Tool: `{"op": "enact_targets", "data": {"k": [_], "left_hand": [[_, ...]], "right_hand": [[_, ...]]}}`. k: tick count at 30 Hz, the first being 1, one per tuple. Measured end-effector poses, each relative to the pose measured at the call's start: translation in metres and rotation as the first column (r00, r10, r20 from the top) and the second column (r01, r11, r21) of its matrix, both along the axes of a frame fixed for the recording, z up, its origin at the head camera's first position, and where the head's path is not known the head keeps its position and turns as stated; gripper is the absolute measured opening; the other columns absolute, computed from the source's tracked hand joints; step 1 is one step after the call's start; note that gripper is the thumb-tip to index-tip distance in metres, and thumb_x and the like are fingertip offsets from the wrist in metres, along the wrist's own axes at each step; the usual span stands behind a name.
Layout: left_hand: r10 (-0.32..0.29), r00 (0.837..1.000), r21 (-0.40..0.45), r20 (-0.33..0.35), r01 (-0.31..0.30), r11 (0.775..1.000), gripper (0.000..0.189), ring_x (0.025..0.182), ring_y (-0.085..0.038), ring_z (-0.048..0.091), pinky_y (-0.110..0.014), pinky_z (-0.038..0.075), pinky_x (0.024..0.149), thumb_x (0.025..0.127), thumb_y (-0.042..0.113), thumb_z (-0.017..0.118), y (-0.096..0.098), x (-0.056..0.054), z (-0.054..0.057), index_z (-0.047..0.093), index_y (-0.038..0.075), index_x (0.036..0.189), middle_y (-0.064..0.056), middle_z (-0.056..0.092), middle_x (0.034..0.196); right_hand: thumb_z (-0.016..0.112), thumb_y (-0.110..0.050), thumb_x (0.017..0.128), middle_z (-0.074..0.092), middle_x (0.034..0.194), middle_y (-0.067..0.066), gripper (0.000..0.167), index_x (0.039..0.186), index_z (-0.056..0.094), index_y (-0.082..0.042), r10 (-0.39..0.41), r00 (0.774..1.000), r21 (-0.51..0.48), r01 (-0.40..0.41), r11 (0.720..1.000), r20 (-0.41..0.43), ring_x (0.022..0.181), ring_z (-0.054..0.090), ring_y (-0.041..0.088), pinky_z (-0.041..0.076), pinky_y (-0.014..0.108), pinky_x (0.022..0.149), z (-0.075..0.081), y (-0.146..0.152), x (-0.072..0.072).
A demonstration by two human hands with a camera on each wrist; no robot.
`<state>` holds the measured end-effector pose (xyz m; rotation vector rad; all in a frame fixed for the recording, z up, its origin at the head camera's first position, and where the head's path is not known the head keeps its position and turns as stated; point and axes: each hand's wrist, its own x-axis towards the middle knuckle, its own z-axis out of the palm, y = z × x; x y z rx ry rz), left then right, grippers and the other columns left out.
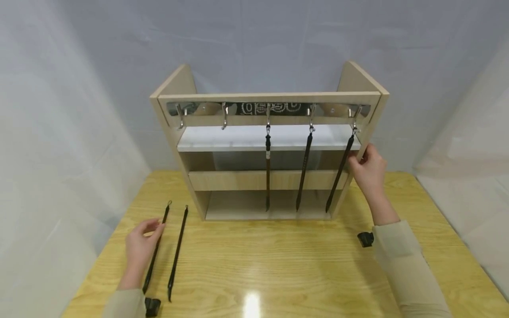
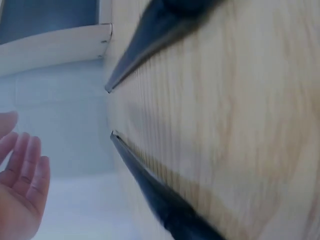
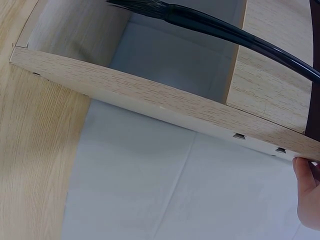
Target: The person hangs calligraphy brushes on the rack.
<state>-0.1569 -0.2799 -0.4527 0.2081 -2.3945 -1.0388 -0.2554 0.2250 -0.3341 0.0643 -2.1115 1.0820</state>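
Note:
My left hand [image 1: 141, 243] hovers near the left of two writing brushes on the table, its fingers loosely bent. The left wrist view shows those fingers [image 2: 31, 170] apart from both brushes. That left brush [image 1: 153, 260] is partly behind the hand; a second dark brush [image 1: 177, 254] lies beside it. My right hand [image 1: 371, 174] grips the right side panel of a small wooden shelf [image 1: 254, 180], thumb at its inner side. In the right wrist view its fingers [image 3: 305, 182] are at the panel's edge. Close by hangs a dark brush [image 1: 340, 172], bristles down.
A metal hook rail [image 1: 226, 108] runs along the shelf top. A brown brush [image 1: 268, 176] and another dark brush [image 1: 304, 172] hang from its middle hooks; two left hooks hold nothing. Black wrist mounts [image 1: 366, 239] show at the sleeves. White sheeting [image 1: 71, 110] surrounds the wooden table [image 1: 258, 256].

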Motion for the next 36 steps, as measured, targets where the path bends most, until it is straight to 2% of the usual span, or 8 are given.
{"op": "enact_targets", "data": {"k": [3, 5, 8, 11, 15, 19, 24, 36], "left_hand": [[-0.001, 0.998, -0.037, 0.060, 0.004, 0.999, 0.027, 0.082, -0.029, 0.059, -0.027, 0.051, 0.065, 0.081, 0.007, 0.063, -0.002, 0.001, 0.003, 0.059, -0.007, 0.102, -0.022, 0.061, 0.094], [-0.012, 0.995, -0.044, 0.097, 0.017, 0.999, 0.029, 0.084, -0.035, 0.058, -0.039, 0.050, 0.068, 0.081, 0.007, 0.063, -0.004, 0.001, 0.002, 0.056, -0.009, 0.104, -0.026, 0.059, 0.096], [-0.038, 0.985, -0.043, 0.171, 0.046, 0.998, 0.033, 0.088, -0.039, 0.056, -0.046, 0.047, 0.073, 0.082, 0.007, 0.062, -0.009, 0.000, 0.000, 0.052, -0.011, 0.108, -0.029, 0.056, 0.101], [-0.066, 0.965, -0.037, 0.255, 0.078, 0.996, 0.038, 0.094, -0.040, 0.053, -0.047, 0.046, 0.076, 0.083, 0.010, 0.060, -0.016, -0.001, -0.003, 0.049, -0.012, 0.113, -0.031, 0.053, 0.106], [-0.087, 0.928, -0.031, 0.364, 0.105, 0.994, 0.045, 0.098, -0.043, 0.050, -0.048, 0.045, 0.077, 0.085, 0.014, 0.058, -0.026, -0.002, -0.009, 0.044, -0.013, 0.117, -0.033, 0.049, 0.111], [-0.103, 0.892, -0.034, 0.440, 0.131, 0.991, 0.048, 0.098, -0.045, 0.048, -0.048, 0.045, 0.076, 0.084, 0.017, 0.058, -0.034, -0.002, -0.014, 0.042, -0.015, 0.118, -0.035, 0.046, 0.111], [-0.107, 0.861, -0.053, 0.497, 0.153, 0.987, 0.050, 0.097, -0.046, 0.048, -0.049, 0.045, 0.075, 0.083, 0.018, 0.059, -0.039, -0.003, -0.016, 0.042, -0.016, 0.115, -0.036, 0.046, 0.110], [-0.105, 0.814, -0.099, 0.572, 0.195, 0.976, 0.055, 0.091, -0.044, 0.050, -0.050, 0.043, 0.074, 0.079, 0.021, 0.063, -0.038, -0.005, -0.013, 0.042, -0.017, 0.113, -0.035, 0.049, 0.106]], "right_hand": [[0.056, 0.000, 0.076, 0.060, 0.079, 0.022, 0.016, 0.088, 0.055, 0.010, -0.004, 1.000, 0.007, 0.004, 1.000, -0.004, 0.074, 0.060, 0.032, 0.035, 0.004, 0.054, 0.000, 0.000, 0.000], [0.056, -0.001, 0.076, 0.060, 0.079, 0.021, 0.016, 0.088, 0.055, 0.010, -0.004, 1.000, 0.006, 0.004, 1.000, -0.004, 0.073, 0.059, 0.029, 0.035, 0.004, 0.054, 0.000, 0.000, 0.000], [0.056, -0.001, 0.076, 0.061, 0.079, 0.021, 0.017, 0.089, 0.056, 0.009, -0.010, 1.000, 0.007, 0.010, 1.000, 0.003, 0.071, 0.058, 0.023, 0.036, 0.005, 0.054, 0.000, 0.001, 0.000], [0.056, -0.002, 0.076, 0.061, 0.079, 0.020, 0.017, 0.089, 0.056, 0.009, -0.017, 1.000, 0.011, 0.016, 1.000, 0.014, 0.068, 0.055, 0.017, 0.035, 0.005, 0.053, 0.000, 0.001, 0.000], [0.057, -0.003, 0.077, 0.061, 0.077, 0.020, 0.016, 0.089, 0.056, 0.008, -0.021, 0.999, 0.025, 0.021, 0.999, 0.025, 0.063, 0.051, 0.013, 0.035, 0.006, 0.050, -0.001, 0.001, 0.000], [0.057, -0.004, 0.076, 0.061, 0.074, 0.019, 0.015, 0.087, 0.056, 0.007, -0.031, 0.999, 0.037, 0.030, 0.999, 0.018, 0.058, 0.047, 0.008, 0.034, 0.007, 0.048, -0.001, 0.001, 0.000], [0.057, -0.004, 0.076, 0.061, 0.074, 0.019, 0.014, 0.086, 0.056, 0.007, -0.033, 0.999, 0.038, 0.033, 0.999, 0.015, 0.057, 0.045, 0.002, 0.033, 0.007, 0.048, -0.001, 0.001, 0.001], [0.057, -0.003, 0.076, 0.060, 0.073, 0.019, 0.014, 0.086, 0.056, 0.006, -0.033, 0.999, 0.035, 0.033, 0.999, 0.013, 0.057, 0.044, -0.001, 0.033, 0.007, 0.049, 0.000, 0.001, 0.000]]}}
